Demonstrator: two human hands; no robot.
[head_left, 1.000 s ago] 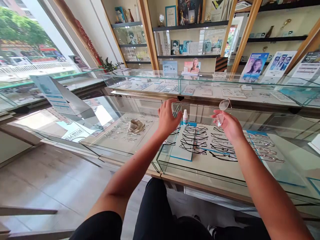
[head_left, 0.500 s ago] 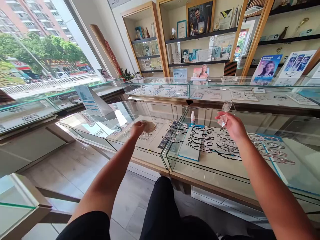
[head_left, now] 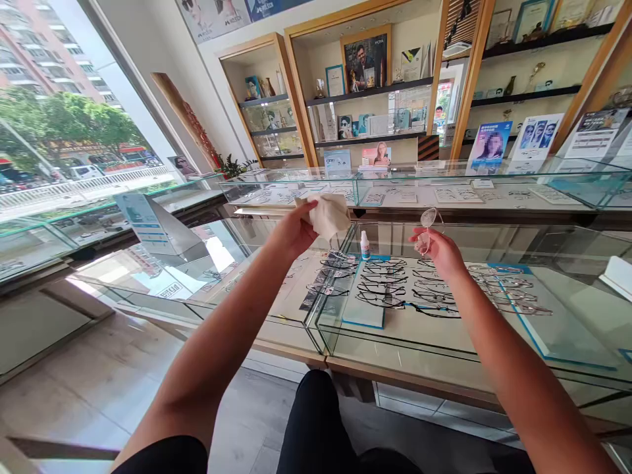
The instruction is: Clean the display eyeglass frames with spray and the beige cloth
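Pinched in my left hand (head_left: 296,230) is a beige cloth (head_left: 330,214), spread out and hanging above the glass counter. My right hand (head_left: 439,249) grips a pair of thin-rimmed eyeglasses (head_left: 430,218) by one side, with one round lens standing up above the fingers. Cloth and eyeglasses are apart. Between and below the hands, a small white spray bottle (head_left: 365,246) stands upright on the counter. Rows of dark-framed eyeglasses (head_left: 381,284) lie under and left of my right hand, and lighter frames (head_left: 513,286) lie to its right.
The glass display counter (head_left: 424,349) runs across in front of my knees. A tilted sign stand (head_left: 148,224) rests on it at the left. Behind is a second glass case (head_left: 474,174) with cards on top, then wall shelves (head_left: 370,89). A large window is at the left.
My left hand has lifted the cloth up and to the right, towards the eyeglasses. The right hand still holds the eyeglasses, little changed. The head view has shifted slightly.
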